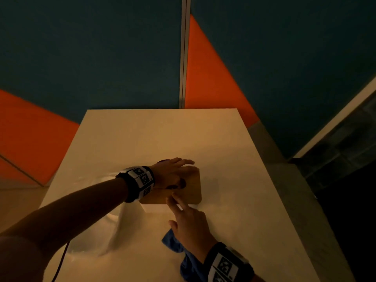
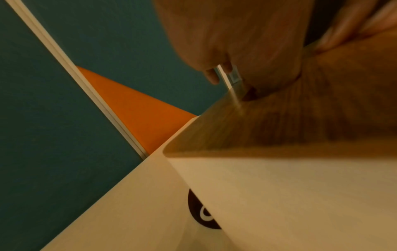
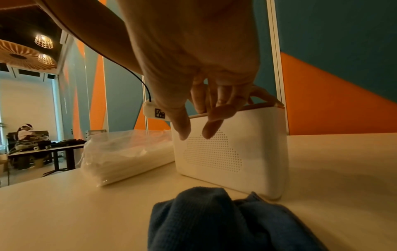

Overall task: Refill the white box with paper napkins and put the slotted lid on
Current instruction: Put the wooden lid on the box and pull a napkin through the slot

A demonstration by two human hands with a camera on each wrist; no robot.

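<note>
Wooden lid (image 1: 183, 190): lies flat on the white box (image 3: 232, 152), dark slot partly under the palm.
Box: stands upright near the middle of the table (image 1: 234, 149), dotted side facing the blue cloth (image 3: 225, 220).
Left hand (image 1: 175, 176): rests flat on the lid, fingers straight and spread, clutching nothing.
Right hand (image 1: 189, 222): fingers extended, tips touching the lid's near edge, grasping nothing.
Napkin pack (image 3: 128, 152): clear plastic bag, just left of the box.
Cloth: crumpled under the right wrist.
</note>
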